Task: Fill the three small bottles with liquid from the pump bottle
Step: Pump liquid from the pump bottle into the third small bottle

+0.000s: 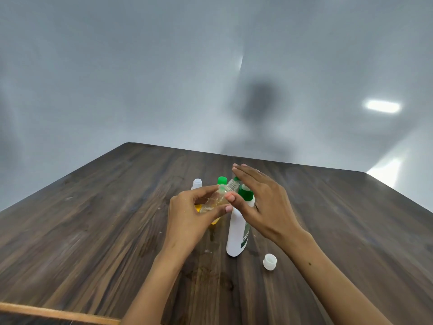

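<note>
From the head view I see a dark wood-grain table (93, 219) set against pale grey walls, with a bright light patch reflected at the right. My left hand (189, 214) grips a small clear bottle (219, 198), fingers and thumb curled round its body; it is tilted, its uncapped threaded neck pointing up toward the pump head, and holds some yellowish liquid. My right hand (260, 202) lies flat, fingers straight, pressing on top of the white pump bottle (237, 233), which stands upright near the table's middle with a green collar. Behind my left hand stand two more small bottles, one with a white cap (197, 183), one with a green cap (222, 180); yellow liquid shows below my fingers. A loose white cap (270, 261) lies on the table just right of the pump bottle.
</note>
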Demonstrator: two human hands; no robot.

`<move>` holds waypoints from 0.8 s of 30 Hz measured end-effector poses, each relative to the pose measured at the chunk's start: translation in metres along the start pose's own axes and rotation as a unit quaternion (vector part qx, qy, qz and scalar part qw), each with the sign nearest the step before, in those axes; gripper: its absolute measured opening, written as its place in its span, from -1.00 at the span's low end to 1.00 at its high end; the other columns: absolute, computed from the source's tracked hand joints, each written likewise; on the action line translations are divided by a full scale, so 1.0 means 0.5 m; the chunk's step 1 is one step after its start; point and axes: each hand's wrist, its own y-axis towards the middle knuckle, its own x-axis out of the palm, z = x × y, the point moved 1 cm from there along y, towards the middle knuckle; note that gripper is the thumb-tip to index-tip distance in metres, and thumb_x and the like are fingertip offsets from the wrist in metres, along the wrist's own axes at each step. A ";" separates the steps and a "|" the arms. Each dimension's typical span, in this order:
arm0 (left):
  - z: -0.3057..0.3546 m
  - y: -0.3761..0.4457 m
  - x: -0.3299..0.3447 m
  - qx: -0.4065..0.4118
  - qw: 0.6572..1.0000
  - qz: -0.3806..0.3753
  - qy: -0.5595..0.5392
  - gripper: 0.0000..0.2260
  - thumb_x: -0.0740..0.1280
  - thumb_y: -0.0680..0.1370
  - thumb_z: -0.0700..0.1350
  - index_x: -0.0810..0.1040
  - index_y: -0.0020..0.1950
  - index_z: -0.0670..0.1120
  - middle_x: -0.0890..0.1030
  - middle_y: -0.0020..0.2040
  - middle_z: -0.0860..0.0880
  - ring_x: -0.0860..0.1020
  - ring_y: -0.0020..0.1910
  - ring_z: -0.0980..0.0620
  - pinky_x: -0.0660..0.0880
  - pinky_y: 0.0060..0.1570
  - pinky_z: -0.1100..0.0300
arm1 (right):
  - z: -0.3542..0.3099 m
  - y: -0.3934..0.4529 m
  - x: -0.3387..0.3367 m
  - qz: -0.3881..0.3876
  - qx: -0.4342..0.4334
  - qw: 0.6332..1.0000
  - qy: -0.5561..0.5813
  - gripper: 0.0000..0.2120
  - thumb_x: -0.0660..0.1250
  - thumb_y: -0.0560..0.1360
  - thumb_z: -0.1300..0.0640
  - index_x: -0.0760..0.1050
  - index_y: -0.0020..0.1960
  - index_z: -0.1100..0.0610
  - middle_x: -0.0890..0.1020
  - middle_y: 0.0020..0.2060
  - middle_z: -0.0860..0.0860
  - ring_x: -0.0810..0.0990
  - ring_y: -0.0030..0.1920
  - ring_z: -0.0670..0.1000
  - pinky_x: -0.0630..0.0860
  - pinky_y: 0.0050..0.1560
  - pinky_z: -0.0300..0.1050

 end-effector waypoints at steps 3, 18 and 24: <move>-0.003 0.004 0.001 0.003 1.000 0.001 0.012 -0.63 0.54 0.35 -0.01 0.67 0.15 0.04 0.69 0.00 0.14 0.62 -0.02 0.27 0.54 0.00 0.40 | -0.010 -0.003 0.009 -0.004 -0.003 1.000 -0.004 -0.12 -0.14 0.40 -0.51 0.48 0.32 0.09 0.50 0.30 -0.03 0.40 0.34 -0.06 0.26 0.29 -0.18; 0.001 0.005 0.009 0.003 1.000 0.004 -0.001 -0.63 0.52 0.37 -0.02 0.66 0.17 0.01 0.70 0.02 0.09 0.61 -0.01 0.28 0.52 -0.03 0.42 | 0.000 -0.006 -0.008 -0.024 -0.006 0.999 -0.031 -0.10 -0.17 0.40 -0.51 0.42 0.37 0.11 0.43 0.36 -0.04 0.37 0.37 -0.06 0.32 0.31 -0.10; 0.007 0.002 0.009 -0.003 1.000 0.006 0.005 -0.59 0.53 0.34 0.01 0.65 0.18 -0.01 0.70 0.03 0.07 0.62 0.00 0.24 0.57 0.05 0.24 | 0.001 -0.006 -0.003 -0.020 -0.004 1.000 -0.009 -0.12 -0.18 0.43 -0.48 0.45 0.34 0.12 0.48 0.32 -0.01 0.40 0.35 -0.04 0.35 0.33 -0.07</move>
